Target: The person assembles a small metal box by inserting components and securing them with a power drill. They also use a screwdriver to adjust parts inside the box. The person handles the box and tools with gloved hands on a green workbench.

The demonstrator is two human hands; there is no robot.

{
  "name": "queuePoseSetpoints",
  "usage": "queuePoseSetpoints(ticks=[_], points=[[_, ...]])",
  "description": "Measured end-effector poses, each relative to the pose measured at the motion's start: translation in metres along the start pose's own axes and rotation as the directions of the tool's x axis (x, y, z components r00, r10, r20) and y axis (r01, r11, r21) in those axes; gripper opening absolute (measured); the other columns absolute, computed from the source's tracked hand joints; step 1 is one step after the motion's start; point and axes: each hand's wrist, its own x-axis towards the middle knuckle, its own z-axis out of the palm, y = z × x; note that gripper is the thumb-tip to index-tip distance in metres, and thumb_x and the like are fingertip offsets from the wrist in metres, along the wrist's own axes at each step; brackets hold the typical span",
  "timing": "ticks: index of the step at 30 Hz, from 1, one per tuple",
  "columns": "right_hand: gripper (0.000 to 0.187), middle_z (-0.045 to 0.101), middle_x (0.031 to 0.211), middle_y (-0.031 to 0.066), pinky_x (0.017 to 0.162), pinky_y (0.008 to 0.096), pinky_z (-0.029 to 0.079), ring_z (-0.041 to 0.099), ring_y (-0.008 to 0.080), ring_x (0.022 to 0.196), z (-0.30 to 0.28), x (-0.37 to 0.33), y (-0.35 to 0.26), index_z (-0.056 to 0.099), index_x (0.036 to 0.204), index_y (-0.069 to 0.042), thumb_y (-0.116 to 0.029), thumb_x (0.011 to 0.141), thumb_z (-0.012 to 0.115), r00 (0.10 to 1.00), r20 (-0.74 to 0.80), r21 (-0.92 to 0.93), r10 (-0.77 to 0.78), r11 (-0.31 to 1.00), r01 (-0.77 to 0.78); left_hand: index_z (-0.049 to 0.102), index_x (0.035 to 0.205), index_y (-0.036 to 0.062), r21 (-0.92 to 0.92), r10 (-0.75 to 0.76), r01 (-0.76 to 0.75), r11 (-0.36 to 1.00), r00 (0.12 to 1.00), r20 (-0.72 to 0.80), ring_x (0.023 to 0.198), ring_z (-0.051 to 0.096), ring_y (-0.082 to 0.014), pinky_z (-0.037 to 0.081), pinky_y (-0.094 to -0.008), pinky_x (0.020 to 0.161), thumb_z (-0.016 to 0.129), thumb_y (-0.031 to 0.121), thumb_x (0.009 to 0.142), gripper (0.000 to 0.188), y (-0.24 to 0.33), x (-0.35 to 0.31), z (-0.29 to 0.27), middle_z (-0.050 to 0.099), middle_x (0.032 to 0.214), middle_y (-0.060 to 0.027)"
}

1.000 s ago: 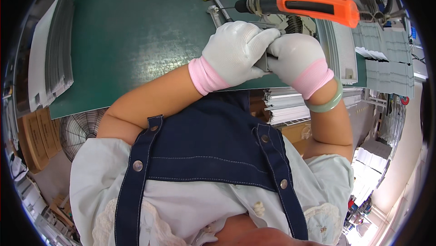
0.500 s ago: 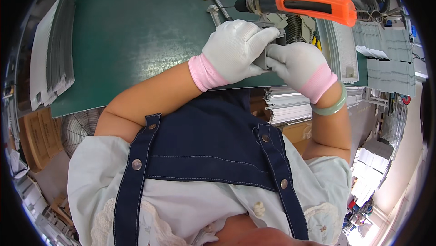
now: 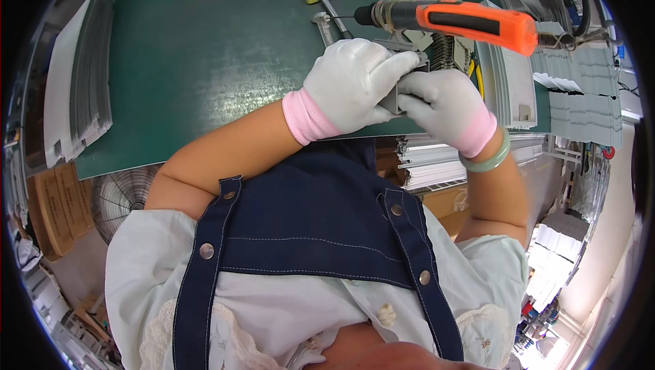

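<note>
My left hand (image 3: pixel 353 87), in a white glove with a pink cuff, is closed around a grey metal part (image 3: pixel 391 101) at the bench's front edge. From the other side the gloved fingers of my right hand (image 3: pixel 442 105) press against the same part. Both hands cover most of it, so its full shape is hidden. Just beyond them an orange and black power screwdriver (image 3: pixel 477 25) hangs sideways, its bit pointing left. Behind my left hand lie a small hammer (image 3: pixel 330 7) with a yellow-green face and a grey metal piece (image 3: pixel 323 27).
Long white perforated sheets (image 3: pixel 76 83) are stacked on the left of the green bench (image 3: pixel 205 63), with another stack (image 3: pixel 508 90) on the right. Small metal plates (image 3: pixel 443 42) in rows and yellow-handled pliers (image 3: pixel 479 80) lie beyond my right hand. A fan (image 3: pixel 119 199) stands below the left edge.
My right hand has shifted slightly down and left against the grey part. My left hand keeps its grip. The hanging screwdriver and the bench appear slightly lower in the picture.
</note>
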Motion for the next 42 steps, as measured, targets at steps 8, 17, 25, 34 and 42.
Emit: queuePoseSetpoints(ticks=[8,17,25,34,42], points=[[0.020,0.074,0.083,0.0040,0.058,0.0186,0.046,0.060,0.0021,0.066,0.047,-0.032,0.000,0.076,0.111,0.002,-0.005,0.092,0.070,0.779,-0.398,0.697,0.485,0.712,-0.088,0.061,0.124,0.0038,0.027,-0.045,0.046,0.999,0.998,-0.038,0.086,0.066,-0.0313,0.053,-0.0422,0.075,0.092,0.028,0.061,0.074,-0.003,0.003,-0.005,0.067,0.094,-0.0102],[0.024,0.073,0.079,0.0095,0.061,0.0264,0.051,0.066,0.0111,0.065,0.052,-0.036,-0.013,0.075,0.114,0.001,-0.004,0.091,0.068,0.766,-0.530,0.433,0.363,0.893,-0.124,0.061,0.126,0.0029,0.046,-0.024,0.026,0.999,0.999,-0.045,0.088,0.067,-0.0314,0.054,-0.0424,0.077,0.091,0.029,0.062,0.076,-0.004,0.003,-0.005,0.068,0.097,-0.0110],[0.020,0.074,0.081,0.0137,0.064,0.0285,0.052,0.069,0.0165,0.066,0.051,-0.033,-0.012,0.076,0.110,-0.001,-0.005,0.092,0.068,0.768,-0.628,0.128,0.129,0.990,-0.061,0.060,0.126,0.0028,0.048,-0.030,0.032,0.998,0.999,-0.040,0.088,0.067,-0.0315,0.054,-0.0426,0.077,0.092,0.030,0.061,0.077,-0.004,0.003,-0.005,0.068,0.096,-0.0112],[0.016,0.066,0.073,0.0019,0.060,0.0199,0.046,0.056,0.0032,0.064,0.048,-0.029,-0.015,0.074,0.104,0.002,-0.003,0.089,0.071,0.706,-0.471,0.632,0.529,0.761,-0.148,0.060,0.126,0.0033,0.039,-0.036,0.036,0.999,0.999,-0.020,0.086,0.066,-0.0323,0.053,-0.0422,0.076,0.092,0.029,0.058,0.080,-0.004,0.004,-0.008,0.067,0.094,-0.0116],[0.021,0.071,0.079,0.0053,0.062,0.0219,0.049,0.061,0.0064,0.065,0.050,-0.034,-0.020,0.074,0.106,0.001,-0.005,0.086,0.076,0.729,-0.587,0.414,0.354,0.904,-0.105,0.061,0.126,0.0039,0.043,-0.057,0.058,0.997,0.998,-0.023,0.086,0.065,-0.0319,0.053,-0.0424,0.077,0.091,0.028,0.057,0.079,-0.003,0.006,-0.011,0.066,0.093,-0.0114]])
